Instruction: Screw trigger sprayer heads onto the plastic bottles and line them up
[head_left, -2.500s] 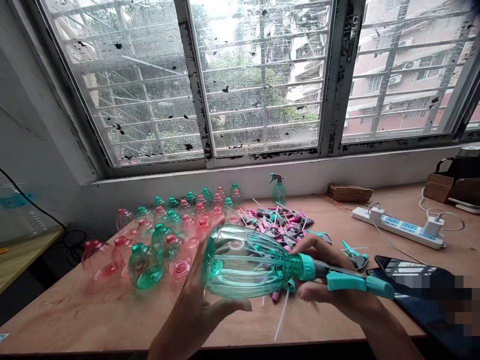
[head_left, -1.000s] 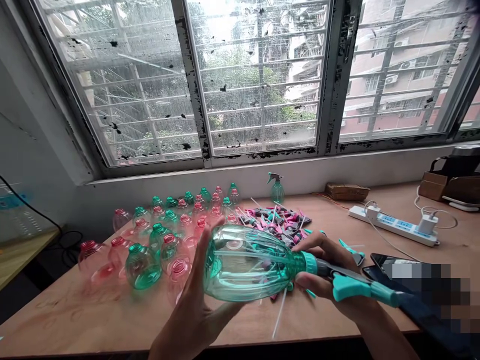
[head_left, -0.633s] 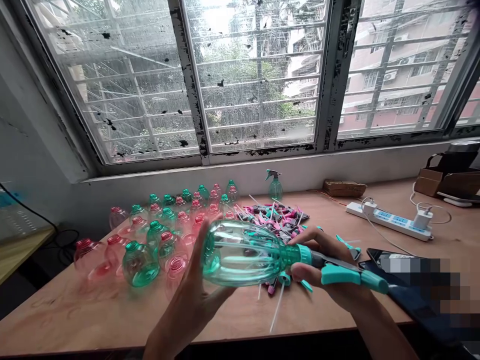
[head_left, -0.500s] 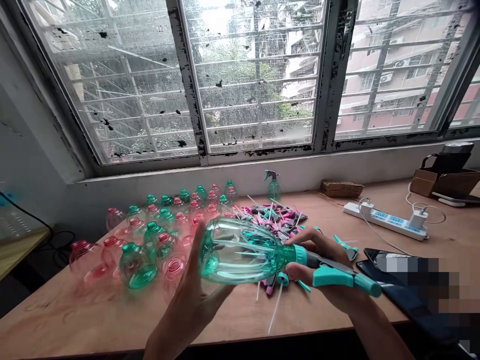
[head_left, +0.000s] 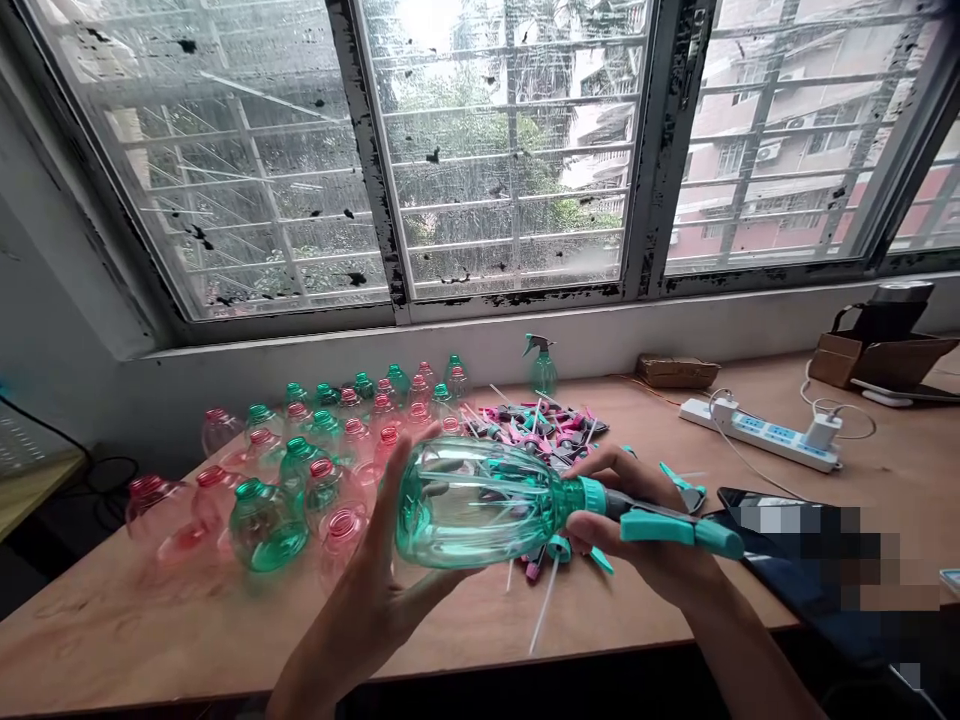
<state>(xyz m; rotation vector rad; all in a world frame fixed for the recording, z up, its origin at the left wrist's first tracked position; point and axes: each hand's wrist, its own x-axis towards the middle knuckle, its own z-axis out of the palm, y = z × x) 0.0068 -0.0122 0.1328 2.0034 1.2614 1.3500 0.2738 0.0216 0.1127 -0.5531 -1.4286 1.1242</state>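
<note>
Green bottle point(head_left: 480, 500) is up in front of me, lying on its side in the air over the surface point(head_left: 202, 650), base to my left, neck to my right. Left hand point(head_left: 367, 590): fingers wrapped round the base end, thumb along the underside. Right hand point(head_left: 671, 575): fingers and thumb closed on the teal collar point(head_left: 593, 496) at the neck. Spray head point(head_left: 660, 528) is seated on the neck, trigger towards me, straw visible inside the bottle. Behind it, a heap of loose spray heads point(head_left: 551, 430), pink, teal and grey. Left of that, rows of open pink and green bottles point(head_left: 268, 530), upright. One assembled sprayer point(head_left: 543, 370) stands near the wall. Right side: power strip point(head_left: 761, 436) with plugs in, dark tablet point(head_left: 787, 540) near the front edge.
</note>
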